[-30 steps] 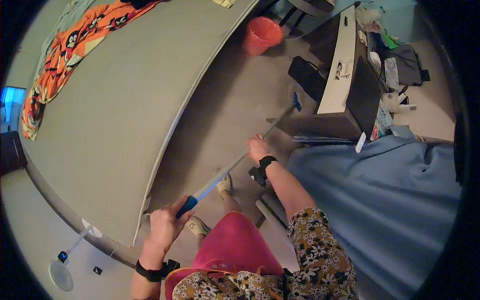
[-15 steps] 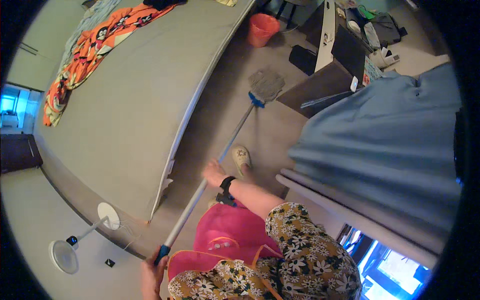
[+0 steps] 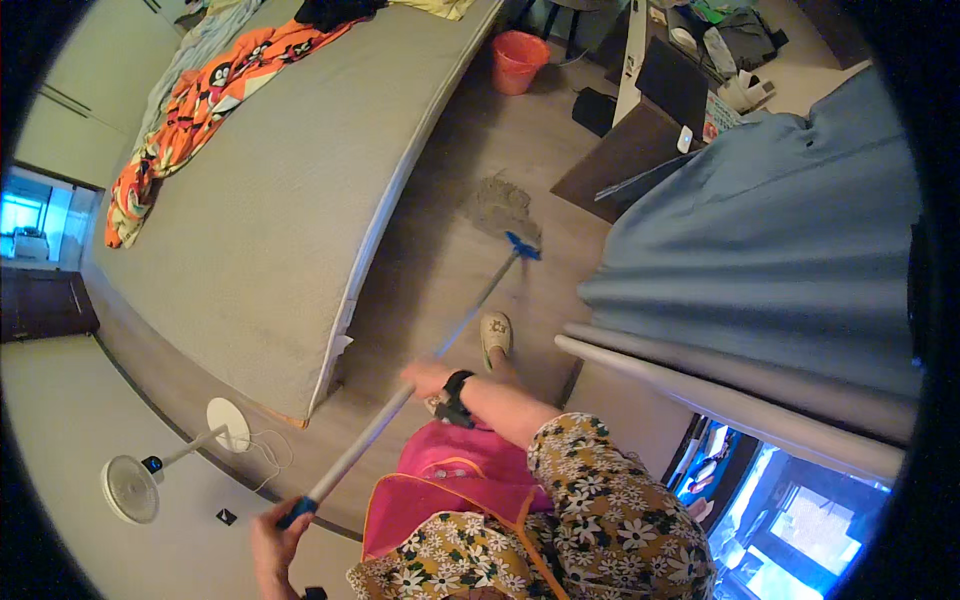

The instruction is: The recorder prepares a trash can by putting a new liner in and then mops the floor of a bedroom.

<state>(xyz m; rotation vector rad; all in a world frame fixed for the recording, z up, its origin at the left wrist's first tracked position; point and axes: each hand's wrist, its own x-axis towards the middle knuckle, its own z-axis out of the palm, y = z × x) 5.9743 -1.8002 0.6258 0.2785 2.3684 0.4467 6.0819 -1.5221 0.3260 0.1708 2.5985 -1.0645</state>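
A string mop [image 3: 505, 208] with grey strands and a blue clamp lies with its head on the floor between the bed and the desk. Its long pale pole slants down to the lower left. Around the pole's blue end my left hand [image 3: 276, 540] is closed. My right hand [image 3: 430, 379], with a black band at the wrist, grips the pole farther up, near its middle. A light clog [image 3: 495, 330] on my foot stands on the floor just beyond my right hand, to the right of the pole.
A bare mattress [image 3: 270, 200] with an orange patterned blanket [image 3: 225, 85] borders the floor on the left. The dark desk [image 3: 610, 160] and a blue curtain [image 3: 740, 230] flank the right. Farther back stands a red bucket [image 3: 518, 65]. A white fan [image 3: 133, 490] is at lower left.
The mop head has come nearer and slightly left, its strands now trailing to the far left of the clamp. My left hand has shifted left with the pole's end.
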